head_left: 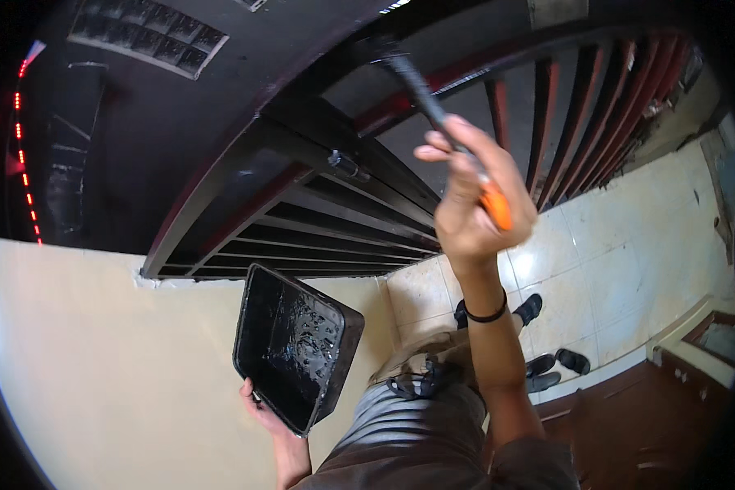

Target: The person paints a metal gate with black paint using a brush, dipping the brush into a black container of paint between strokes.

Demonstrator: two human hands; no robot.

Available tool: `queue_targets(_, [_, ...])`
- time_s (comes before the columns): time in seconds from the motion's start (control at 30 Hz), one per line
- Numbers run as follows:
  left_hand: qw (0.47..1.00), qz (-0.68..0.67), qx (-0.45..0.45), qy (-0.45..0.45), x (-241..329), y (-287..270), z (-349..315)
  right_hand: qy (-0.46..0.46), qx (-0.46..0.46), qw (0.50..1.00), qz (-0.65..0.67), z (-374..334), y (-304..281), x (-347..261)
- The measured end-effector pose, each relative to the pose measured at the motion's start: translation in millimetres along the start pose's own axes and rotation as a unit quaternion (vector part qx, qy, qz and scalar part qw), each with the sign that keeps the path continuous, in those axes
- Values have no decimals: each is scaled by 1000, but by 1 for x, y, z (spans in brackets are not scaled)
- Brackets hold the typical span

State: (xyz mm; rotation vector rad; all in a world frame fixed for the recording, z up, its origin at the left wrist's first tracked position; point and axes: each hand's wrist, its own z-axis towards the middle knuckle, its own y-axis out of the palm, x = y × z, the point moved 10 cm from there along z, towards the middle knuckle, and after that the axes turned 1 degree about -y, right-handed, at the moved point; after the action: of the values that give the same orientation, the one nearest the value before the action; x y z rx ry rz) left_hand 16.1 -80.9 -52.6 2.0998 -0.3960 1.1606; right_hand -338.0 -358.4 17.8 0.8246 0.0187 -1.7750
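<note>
My right hand (470, 214) is raised and closed around the grey and orange handle of a paintbrush (419, 88). The brush's far end, blurred and dark, meets or nearly meets the upper part of a dark slatted gate (457, 77); contact is hard to make out. Lower on the left, my left hand (263, 411) grips the bottom corner of a black plastic paint tray (306, 339), thumb over the rim. The tray is tilted, and glossy dark paint coats its inner wall.
A latch (347, 166) juts from the gate's left leaf. Above left are a dark panel and a strip of red lights (22, 155). A cream wall (98, 351) borders the tray. Sandals (572, 360) lie on the tiled floor (580, 253), beside a brown door (596, 425).
</note>
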Motion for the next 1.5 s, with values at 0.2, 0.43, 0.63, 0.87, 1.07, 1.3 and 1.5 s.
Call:
queue_targets(0.2, [999,-38,15,-26,3,-9,6,-87,-152,984,0,-33,74,-59])
queue_targets(0.43, [997,-72,-12,-24,-1,8,2,77,58,993,75,61,-26,37])
queue_targets(0.63, [993,-100,-39,-45,-7,30,3,26,143,986,-82,104,-65,32])
queue_targets(0.87, [991,-110,-66,-44,-2,58,-4,9,-104,994,36,66,16,-34])
queue_targets(1.07, [988,-146,-27,-46,-4,48,-9,70,144,987,-10,124,-31,-4])
queue_targets(1.3, [985,-159,-31,-58,-8,54,-9,-34,-140,989,-36,32,87,-72])
queue_targets(1.5, [982,-175,-31,-59,-10,47,-20,116,0,993,21,116,10,1])
